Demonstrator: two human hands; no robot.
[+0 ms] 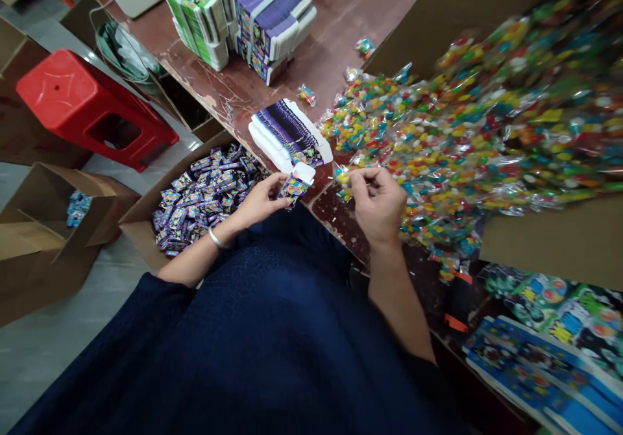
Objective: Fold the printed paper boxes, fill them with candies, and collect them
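My left hand (263,201) grips a small purple candy box (294,187) with its white end flaps standing open. To the right, my right hand (380,202) has its fingers pinched on a small clear bag of jelly beans (342,176), held a short way from the box. Just beyond the box lies a fanned row of flattened purple cartons (296,130) on the table. A large heap of candy bags (418,143) spreads out behind and beside my right hand.
Banded stacks of purple cartons (275,19) and green cartons (197,16) stand farther back on the red-brown table (350,6). Below the edge, a cardboard box (141,227) holds many filled purple boxes (204,191). A red stool (92,104) stands left; blue printed sheets (535,370) lie right.
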